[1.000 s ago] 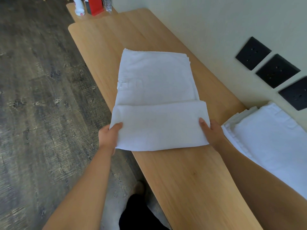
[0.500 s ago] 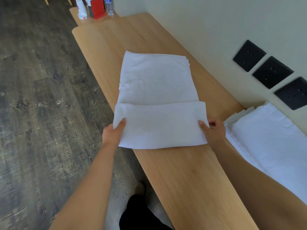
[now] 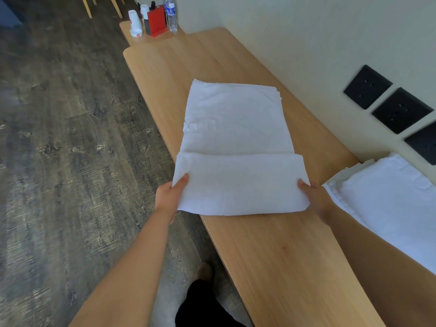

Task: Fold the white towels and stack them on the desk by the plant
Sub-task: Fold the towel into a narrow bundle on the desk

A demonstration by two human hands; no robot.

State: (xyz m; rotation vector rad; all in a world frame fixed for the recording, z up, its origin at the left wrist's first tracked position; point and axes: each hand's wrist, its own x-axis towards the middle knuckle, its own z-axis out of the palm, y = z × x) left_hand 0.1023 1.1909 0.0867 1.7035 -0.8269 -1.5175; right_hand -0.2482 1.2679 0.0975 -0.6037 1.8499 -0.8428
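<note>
A white towel (image 3: 236, 128) lies on the long wooden desk (image 3: 283, 256), its near third folded over onto itself. My left hand (image 3: 168, 197) grips the left end of the folded flap, thumb on top. My right hand (image 3: 315, 197) grips the flap's right end in the same way. The towel's left near corner hangs slightly past the desk's edge. A second white towel (image 3: 389, 199) lies folded flat on the desk at the right, beside my right forearm. No plant is in view.
At the desk's far end stand white cups (image 3: 135, 22), a red box (image 3: 156, 21) and a clear water bottle (image 3: 170, 14). Black square wall plates (image 3: 368, 87) sit on the wall at the right. Dark wooden floor lies left of the desk.
Both hands keep their hold on the folded flap's two ends. The view has tilted up a little, showing more of the desk's far end.
</note>
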